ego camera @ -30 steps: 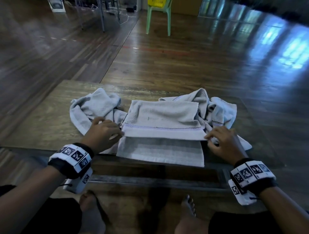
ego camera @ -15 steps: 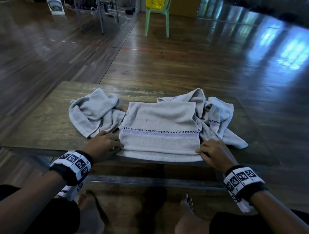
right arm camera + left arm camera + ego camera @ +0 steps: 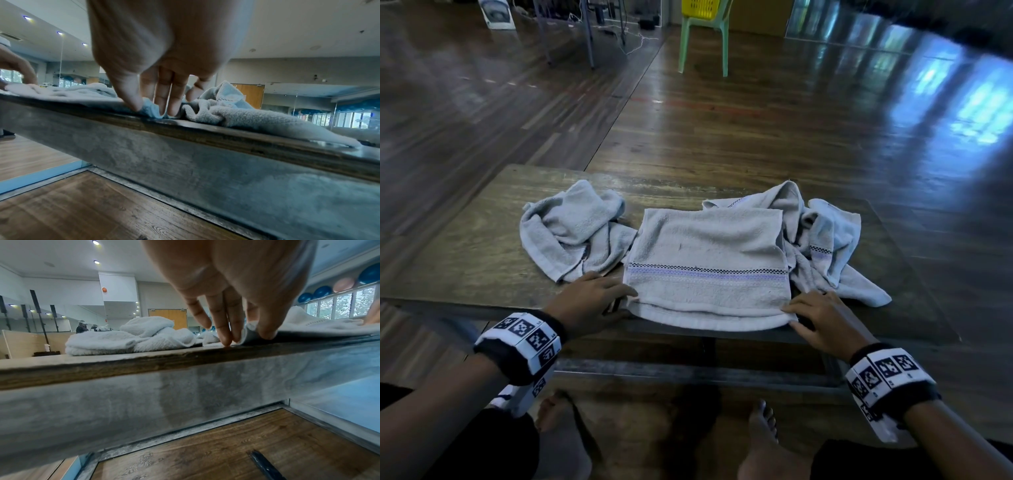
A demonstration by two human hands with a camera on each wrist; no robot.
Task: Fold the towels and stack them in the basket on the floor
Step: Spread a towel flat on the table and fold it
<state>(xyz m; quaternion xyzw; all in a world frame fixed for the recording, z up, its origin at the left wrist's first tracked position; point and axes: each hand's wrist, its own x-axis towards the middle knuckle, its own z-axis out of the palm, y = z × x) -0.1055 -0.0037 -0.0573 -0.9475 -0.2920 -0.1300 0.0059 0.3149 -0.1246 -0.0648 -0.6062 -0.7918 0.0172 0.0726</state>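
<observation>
From the head view I have the half-folded towel (image 3: 707, 270) lying between my hands at the near edge of the table (image 3: 465, 246); my left hand (image 3: 589, 301) and right hand (image 3: 822, 320) sit at its near corners, with crumpled towels (image 3: 571, 229) beyond each. At the left wrist, thumb and fingers (image 3: 223, 324) pinch the towel's corner. At the right wrist, my fingers (image 3: 164, 95) pinch the opposite corner likewise. I reckon I should align both edges flush, then press the crease flat before folding again. No basket shows.
</observation>
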